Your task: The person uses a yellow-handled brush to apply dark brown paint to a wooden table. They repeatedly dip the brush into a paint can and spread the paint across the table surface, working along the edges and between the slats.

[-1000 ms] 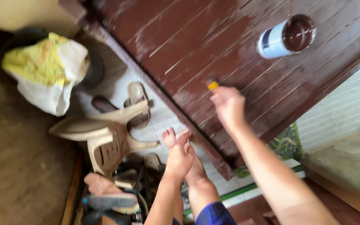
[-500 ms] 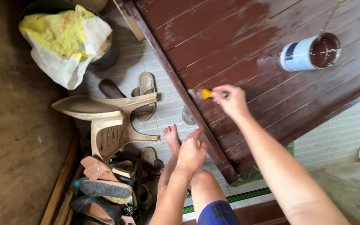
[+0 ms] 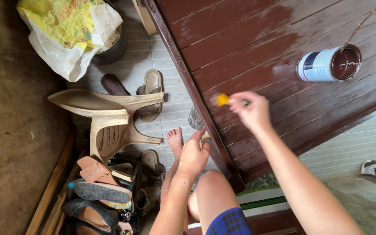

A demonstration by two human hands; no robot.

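On brown door (image 3: pixel 257 39): right hand (image 3: pixel 253 111) pinching yellow brush (image 3: pixel 223 99).

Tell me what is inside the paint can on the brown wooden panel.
The paint can holds dark brown paint, and a thin stick leans out over its rim. How deep the paint goes, and the stick's lower end, are hidden.

One paint can (image 3: pixel 328 64), one brush (image 3: pixel 223 99), one plastic chair (image 3: pixel 109 117), two hands (image 3: pixel 193 156)

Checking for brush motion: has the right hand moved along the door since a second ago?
Yes. The right hand with the brush shifted toward the door's near edge, away from the paint can.
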